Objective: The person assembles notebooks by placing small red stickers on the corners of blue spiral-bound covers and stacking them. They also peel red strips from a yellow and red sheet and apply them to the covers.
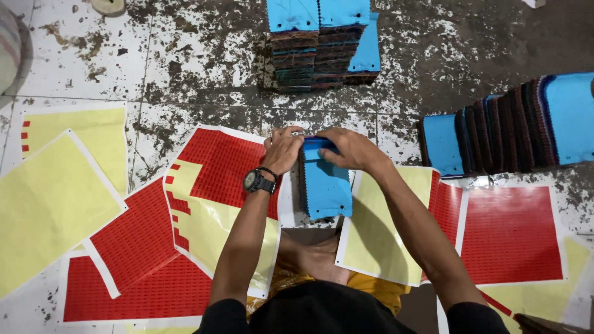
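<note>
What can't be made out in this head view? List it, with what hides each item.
- Head view: top edge of the blue swatch stack, covered by the left hand and right hand.
- Head view: the fingers' tips, curled over the stack.
- Head view: fabric pile, cut off by the top edge.
- Head view: red sticker sheet squares, too small to read.

Both bare forearms reach forward from the body and angle inward, so the hands meet close together ahead of the knees. The left hand (283, 148) is curled, knuckles up, fingers bent and pinching; a dark watch and a thin band circle its wrist. The right hand (348, 149) lies palm down, its fingers bent toward the left hand.
</note>
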